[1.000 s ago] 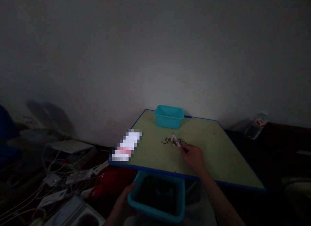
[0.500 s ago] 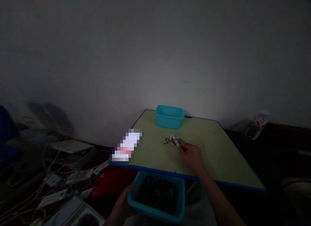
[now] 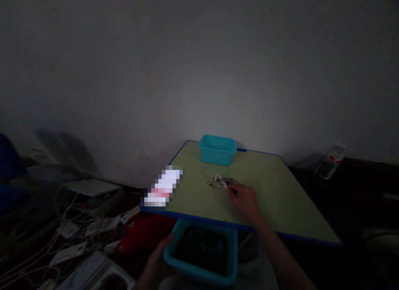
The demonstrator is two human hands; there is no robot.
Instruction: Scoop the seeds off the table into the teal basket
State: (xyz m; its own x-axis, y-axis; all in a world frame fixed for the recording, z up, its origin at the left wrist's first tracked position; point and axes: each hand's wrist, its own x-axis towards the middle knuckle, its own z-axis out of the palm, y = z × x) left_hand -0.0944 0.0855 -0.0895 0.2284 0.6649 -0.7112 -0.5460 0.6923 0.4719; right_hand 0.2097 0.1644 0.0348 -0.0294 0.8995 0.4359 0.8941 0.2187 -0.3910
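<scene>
My left hand [image 3: 158, 259] grips the left side of a turquoise plastic basin [image 3: 170, 254] below the table's front edge. Dark stuff, too dim to make out, lies inside this basin. Over the table, the fingers of my right hand [image 3: 245, 200] are pinched on a small pale pink-and-white strip [image 3: 220, 180]. Around the strip, small dark bits [image 3: 232, 181] are scattered on the tabletop, some partly behind my fingers.
A second turquoise basin [image 3: 216, 156] stands at the back of the pale green table [image 3: 274, 198] with blue edging. A bright blurred-out phone-like rectangle [image 3: 163, 188] lies at the left. Tangled white cables [image 3: 67, 229] cover the floor there; a plastic bottle [image 3: 331, 161] is at right.
My right hand and the pale strip have shifted slightly left across the dark bits. My left hand and its basin stay where they were.
</scene>
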